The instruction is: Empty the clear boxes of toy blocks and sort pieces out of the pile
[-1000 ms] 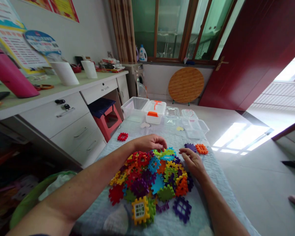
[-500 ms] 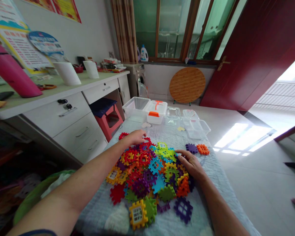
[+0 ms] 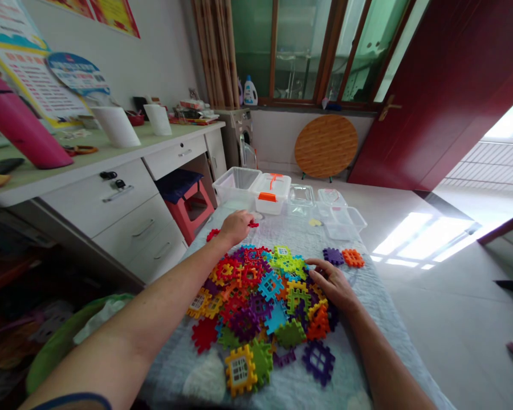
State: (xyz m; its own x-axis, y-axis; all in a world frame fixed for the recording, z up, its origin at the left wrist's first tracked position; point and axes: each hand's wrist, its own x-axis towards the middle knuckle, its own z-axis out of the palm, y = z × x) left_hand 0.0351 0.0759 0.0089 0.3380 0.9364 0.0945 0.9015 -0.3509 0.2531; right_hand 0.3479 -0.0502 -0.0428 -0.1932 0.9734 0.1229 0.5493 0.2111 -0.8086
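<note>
Cover, pale blue patterned cloth (image 3: pixel 282 233), spread over the table. Heap of tooth-edged plastic tiles (image 3: pixel 260 307), red, yellow, green, blue, purple, orange, at its middle. Rectangular open bin, clear plastic (image 3: pixel 231 196), at the far end; just beside it, translucent lidded box with orange latch (image 3: pixel 271 208). Right hand (image 3: pixel 334 285), at the heap's right edge: thumb and fingers loosely apart; contact uncertain. Left hand (image 3: pixel 236 226), beyond the heap: fingertips drawn together. Square purple plastic tile (image 3: pixel 333 256) and square orange plastic tile (image 3: pixel 353 258), side by side, right of the heap. Red plastic tile (image 3: pixel 253 225), partly hidden, pinched in the left fingertips.
</note>
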